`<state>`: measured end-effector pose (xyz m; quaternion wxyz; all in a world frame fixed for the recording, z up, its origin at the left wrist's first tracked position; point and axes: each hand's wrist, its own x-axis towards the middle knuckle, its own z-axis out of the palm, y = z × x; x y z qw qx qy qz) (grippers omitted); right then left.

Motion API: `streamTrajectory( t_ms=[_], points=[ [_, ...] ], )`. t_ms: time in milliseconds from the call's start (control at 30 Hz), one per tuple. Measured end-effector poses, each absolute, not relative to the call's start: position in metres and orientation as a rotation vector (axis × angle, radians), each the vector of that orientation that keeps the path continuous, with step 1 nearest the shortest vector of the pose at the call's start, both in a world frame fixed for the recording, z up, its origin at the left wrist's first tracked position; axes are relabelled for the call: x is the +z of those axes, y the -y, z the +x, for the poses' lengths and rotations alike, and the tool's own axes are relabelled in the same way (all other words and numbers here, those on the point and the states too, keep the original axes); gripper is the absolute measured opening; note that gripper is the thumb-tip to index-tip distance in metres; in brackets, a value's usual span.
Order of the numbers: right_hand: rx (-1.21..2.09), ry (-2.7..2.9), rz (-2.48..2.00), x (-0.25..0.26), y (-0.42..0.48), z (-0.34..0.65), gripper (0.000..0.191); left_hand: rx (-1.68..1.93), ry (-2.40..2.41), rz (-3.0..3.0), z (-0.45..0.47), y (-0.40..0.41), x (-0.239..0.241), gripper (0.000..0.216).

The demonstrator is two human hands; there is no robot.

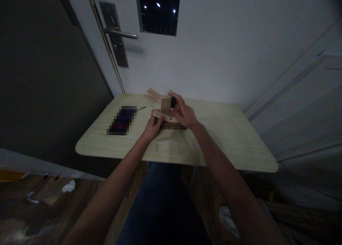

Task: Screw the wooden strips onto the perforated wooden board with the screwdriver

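Observation:
My right hand (184,113) is closed round a small screwdriver with a black handle (173,102), held upright with its tip down on a light wooden strip (160,114). My left hand (153,125) grips the near end of that strip and holds it down on a stack of wooden pieces (173,124) on the pale wooden table (227,138). Whether a screw sits under the tip I cannot make out.
More wooden strips (154,94) lie fanned at the table's far edge. A dark blurred flat object (122,120) lies to the left, with small metal bits (142,108) beside it. A white door with a lever handle (120,34) stands behind. Crumpled paper lies on the floor.

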<state>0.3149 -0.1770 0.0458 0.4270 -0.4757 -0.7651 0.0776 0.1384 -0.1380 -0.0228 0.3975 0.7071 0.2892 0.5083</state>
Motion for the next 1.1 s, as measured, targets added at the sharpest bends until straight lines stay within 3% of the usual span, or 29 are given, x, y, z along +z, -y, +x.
streamTrajectory(
  t_ms=[467, 833, 1100],
  points=[
    [0.587, 1.837, -0.882, 0.046, 0.17, 0.318, 0.052, 1.31, -0.753, 1.809, 0.139, 0.135, -0.027, 0.039],
    [0.329, 1.811, -1.153, 0.04, 0.169, 0.315, 0.047, 1.281, -0.742, 1.774, 0.139, 0.135, -0.027, 0.041],
    [0.497, 1.868, -0.937, 0.047, 0.17, 0.318, 0.055, 1.301, -0.762, 1.782, 0.139, 0.134, -0.029, 0.04]
  ],
)
